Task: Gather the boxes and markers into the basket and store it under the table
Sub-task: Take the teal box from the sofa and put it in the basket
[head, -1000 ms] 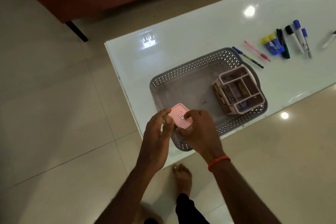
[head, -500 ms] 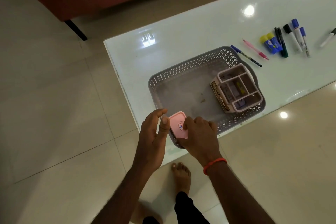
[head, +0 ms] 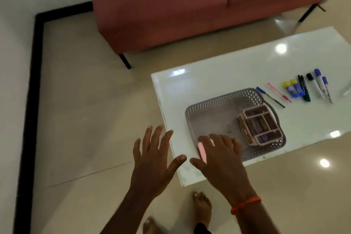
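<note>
My right hand (head: 220,159) hovered, fingers spread, over the pink box (head: 201,150) in the basket (head: 218,99); my left hand (head: 153,159) splayed beside it.

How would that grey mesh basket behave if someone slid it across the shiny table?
The grey basket would probably glide easily, since the table looks glossy. It seems light: thin perforated plastic walls. The pink organizer sits at one end, so the load is likely lopsided and it may swivel when pushed.
</note>
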